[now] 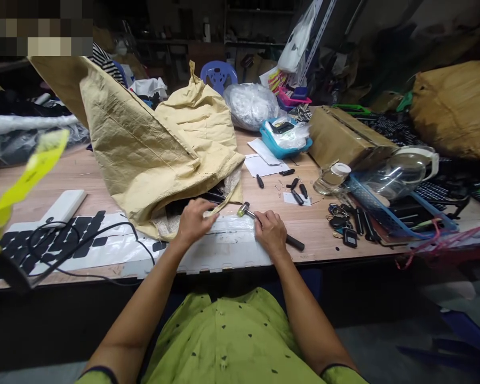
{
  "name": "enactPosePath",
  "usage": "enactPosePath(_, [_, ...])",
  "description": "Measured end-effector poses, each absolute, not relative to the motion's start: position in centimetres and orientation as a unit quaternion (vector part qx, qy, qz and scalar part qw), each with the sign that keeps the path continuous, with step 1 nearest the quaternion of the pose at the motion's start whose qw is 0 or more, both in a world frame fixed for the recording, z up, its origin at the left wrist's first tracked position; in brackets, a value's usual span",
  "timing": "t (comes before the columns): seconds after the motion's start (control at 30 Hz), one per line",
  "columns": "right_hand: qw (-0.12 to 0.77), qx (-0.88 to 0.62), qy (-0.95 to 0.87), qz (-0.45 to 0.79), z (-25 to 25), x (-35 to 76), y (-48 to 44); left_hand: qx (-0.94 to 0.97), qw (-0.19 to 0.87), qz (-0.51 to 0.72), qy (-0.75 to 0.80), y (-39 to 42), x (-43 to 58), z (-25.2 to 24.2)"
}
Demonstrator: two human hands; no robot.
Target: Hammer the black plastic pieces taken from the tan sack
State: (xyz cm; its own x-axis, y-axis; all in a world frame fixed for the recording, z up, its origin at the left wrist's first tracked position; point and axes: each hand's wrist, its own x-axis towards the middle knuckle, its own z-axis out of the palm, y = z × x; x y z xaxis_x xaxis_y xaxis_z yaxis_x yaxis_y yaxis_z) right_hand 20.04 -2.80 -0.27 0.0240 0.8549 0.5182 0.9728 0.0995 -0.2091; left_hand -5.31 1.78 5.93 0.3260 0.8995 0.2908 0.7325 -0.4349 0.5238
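My right hand (271, 230) is wrapped round the handle of a small hammer (296, 242), which lies low over the table. The hammer's head (243, 209), metal with a yellowish face, points left toward the sack. At the mouth of a large tan sack (144, 154) is my left hand (196, 220), its fingers and thumb apart, with nothing visible between them. Dark items (214, 195) show inside the sack's opening, partly hidden by its fabric. A flat whitish board (220, 248) lies between my hands at the table's front edge.
Small black parts (297, 197) lie right of the hammer, near keys (338, 216). Farther right are a blue basket (368, 205), a clear jug (408, 170) and a cardboard box (344, 138). On the left, a black cable (92, 234) crosses a sheet of black stickers (84, 237).
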Motion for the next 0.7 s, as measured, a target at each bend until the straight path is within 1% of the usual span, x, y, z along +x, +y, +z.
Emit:
enactPosePath(0.13, [0.274, -0.663, -0.688, -0.108, -0.2, 19.9, -2.7, 0.728, 0.144, 0.286, 0.606, 8.5, -5.1, 6.4])
enactPosePath(0.27, [0.271, -0.665, -0.688, -0.106, -0.1, 19.8, -2.8, 0.664, 0.156, 0.376, 0.628, 13.3, -5.9, 6.5])
enactPosePath(0.37, [0.267, -0.665, -0.689, -0.102, -0.2, 19.9, -2.8, 0.618, 0.160, 0.407, 0.654, 15.7, -7.1, 6.5])
enactPosePath(0.53, [0.265, -0.673, -0.684, -0.093, -0.3, 19.8, -2.7, 0.578, 0.187, 0.382, 0.697, 17.5, -8.3, 6.8])
enactPosePath(0.7, [0.265, -0.678, -0.681, -0.085, -0.3, 19.7, -2.6, 0.586, 0.177, 0.338, 0.715, 15.7, -7.4, 7.0])
